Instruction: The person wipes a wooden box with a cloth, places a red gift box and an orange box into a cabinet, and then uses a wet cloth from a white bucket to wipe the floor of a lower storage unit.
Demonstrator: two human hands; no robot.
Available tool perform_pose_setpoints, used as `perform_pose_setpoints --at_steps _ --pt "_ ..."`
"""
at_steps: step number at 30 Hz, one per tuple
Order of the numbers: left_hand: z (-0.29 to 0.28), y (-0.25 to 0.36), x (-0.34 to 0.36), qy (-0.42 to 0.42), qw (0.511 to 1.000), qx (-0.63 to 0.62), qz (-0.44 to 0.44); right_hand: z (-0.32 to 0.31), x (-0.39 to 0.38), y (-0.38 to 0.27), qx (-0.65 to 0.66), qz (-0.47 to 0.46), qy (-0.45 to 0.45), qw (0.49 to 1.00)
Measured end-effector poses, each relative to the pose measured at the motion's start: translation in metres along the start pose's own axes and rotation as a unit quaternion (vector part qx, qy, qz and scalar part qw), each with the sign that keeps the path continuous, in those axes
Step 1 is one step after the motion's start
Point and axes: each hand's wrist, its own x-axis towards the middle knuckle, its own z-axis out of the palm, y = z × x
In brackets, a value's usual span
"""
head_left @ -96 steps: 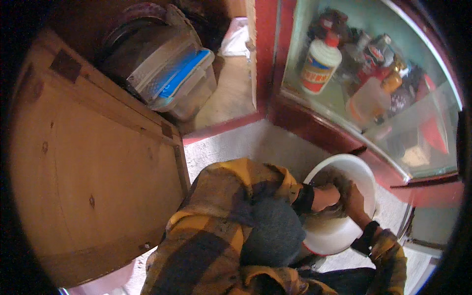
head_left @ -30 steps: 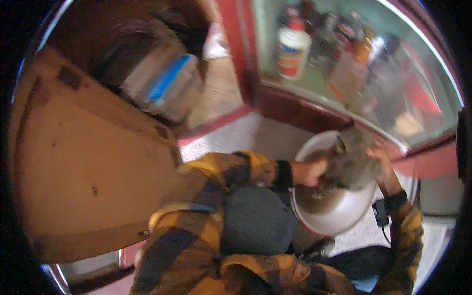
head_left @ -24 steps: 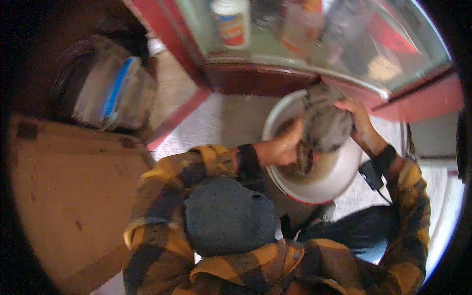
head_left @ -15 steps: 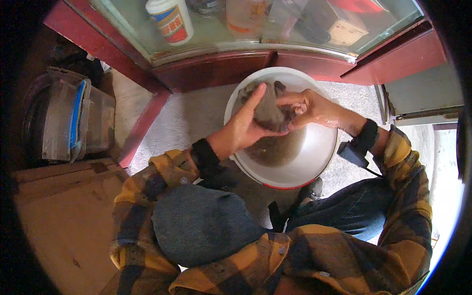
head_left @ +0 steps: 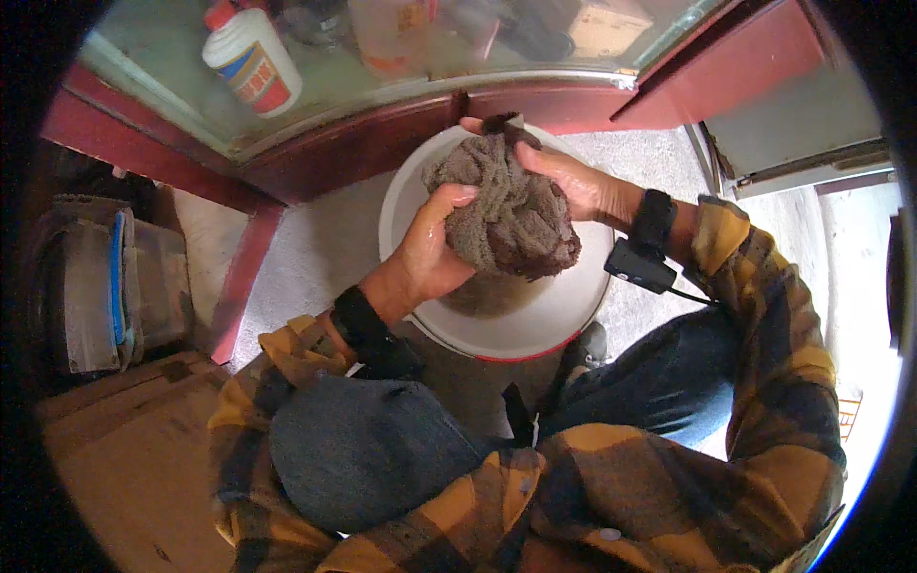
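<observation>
A bunched, wet-looking grey-brown cloth (head_left: 506, 205) is held between both hands over a white basin (head_left: 587, 306). My left hand (head_left: 432, 246) grips its left side, thumb lying on top and the other fingers hidden beneath. At the upper right, my right hand (head_left: 571, 183) is closed on the cloth, its thumb pressed near a darker brown part. Murky brownish water (head_left: 482, 294) shows in the basin below the bundle. The basin stands on the floor in front of my knees, with a red edge on its near side.
Beyond the basin is a red-framed glass cabinet (head_left: 363, 143), with a white bottle (head_left: 253, 62) with a red cap behind the glass. Clear plastic bins (head_left: 158, 286) stand at the left above a brown cardboard box (head_left: 134, 449). A grey panel (head_left: 793, 115) borders the right side.
The cloth has been lifted and opened into a larger bundle. My hands have moved farther apart around it. The whole view has shifted, so the basin sits more to the left.
</observation>
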Motion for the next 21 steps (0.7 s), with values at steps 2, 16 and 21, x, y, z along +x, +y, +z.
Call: perform_pose_setpoints --at_steps 2,16,21 --pt "0.002 -0.005 0.006 0.006 0.999 0.031 -0.042 0.005 -0.01 0.001 -0.019 0.018 0.055 0.998" --pt "0.014 -0.007 0.007 0.137 0.929 0.337 -0.074 0.016 0.013 0.018 -0.4 -0.081 0.246 0.879" --pt "-0.018 -0.024 0.025 0.122 0.907 0.398 -0.063 -0.007 0.014 0.029 -0.519 -0.008 0.265 0.812"
